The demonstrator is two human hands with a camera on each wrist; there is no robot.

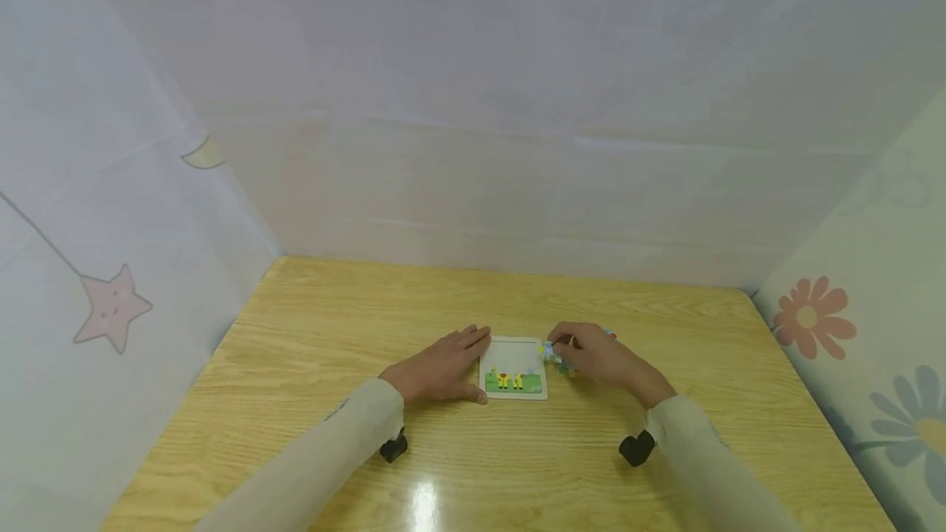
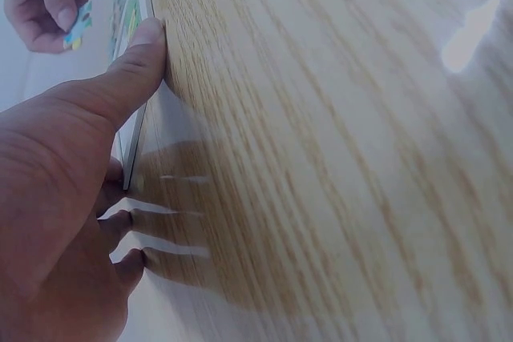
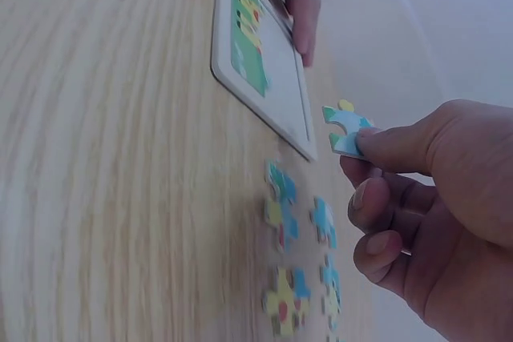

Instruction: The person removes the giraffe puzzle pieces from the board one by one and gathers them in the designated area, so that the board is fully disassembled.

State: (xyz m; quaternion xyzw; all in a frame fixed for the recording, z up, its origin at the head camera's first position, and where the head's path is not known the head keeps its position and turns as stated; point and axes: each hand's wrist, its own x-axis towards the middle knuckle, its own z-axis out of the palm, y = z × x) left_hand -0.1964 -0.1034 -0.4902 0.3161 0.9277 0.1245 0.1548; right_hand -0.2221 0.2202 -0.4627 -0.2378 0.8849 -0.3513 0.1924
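Observation:
A white puzzle tray (image 1: pixel 512 355) lies on the table, its lower part filled with joined green and yellow pieces. Against the tray's left side rests my left hand (image 1: pixel 447 364), fingers extended, with the thumb touching the near corner. Between thumb and fingers my right hand (image 3: pixel 449 190) pinches a light blue puzzle piece (image 3: pixel 348 129) with green and yellow parts, held above the table just right of the tray. Several loose puzzle pieces (image 3: pixel 286 300) lie beneath and beside that hand; in the head view it partly hides them.
The wooden table (image 1: pixel 332 310) is bounded by a pale cloth backdrop (image 1: pixel 517 146) at the back and both sides. Black wrist-camera mounts (image 1: pixel 637 448) sit under the sleeves. Light glares off the table's near part.

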